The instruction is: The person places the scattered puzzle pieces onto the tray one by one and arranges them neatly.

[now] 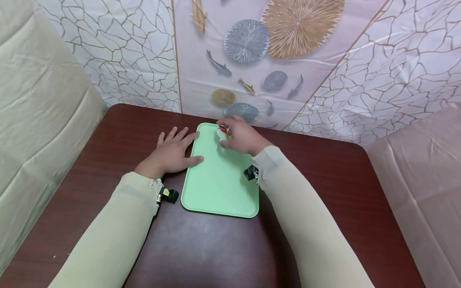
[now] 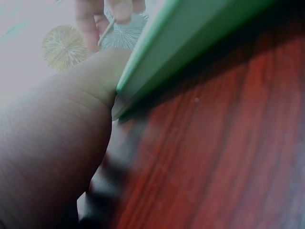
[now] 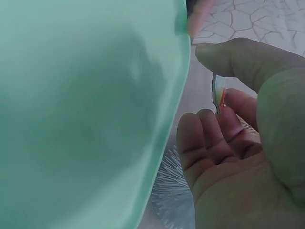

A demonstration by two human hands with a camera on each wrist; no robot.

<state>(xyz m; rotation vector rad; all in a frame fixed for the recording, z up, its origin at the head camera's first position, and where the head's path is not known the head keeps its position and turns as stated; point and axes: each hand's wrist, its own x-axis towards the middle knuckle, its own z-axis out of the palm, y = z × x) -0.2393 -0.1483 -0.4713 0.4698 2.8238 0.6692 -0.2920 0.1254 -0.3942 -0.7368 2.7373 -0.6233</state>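
A light green tray (image 1: pixel 219 180) lies lengthwise on the dark table. Across its left rim rests my left hand (image 1: pixel 169 154), fingers spread, with the thumb over the tray and most fingertips on the table beyond. My right hand (image 1: pixel 242 135) pinches a small flat colourful piece (image 1: pixel 222 133), red at the top with yellow and whitish parts, above the tray's far end. In the right wrist view that piece (image 3: pixel 218 93) shows nearly edge-on, thin, between thumb and fingers; its exact kind cannot be told. The left wrist view shows the tray's side (image 2: pixel 157 62) close to the left thumb.
The reddish-brown wooden table (image 1: pixel 324 192) extends to both sides of the tray. A patterned cloth (image 1: pixel 201 88) hangs behind its far edge, with plain pale cloth (image 1: pixel 32 132) at the left and right. Small black cameras (image 1: pixel 171 195) sit on both wrists.
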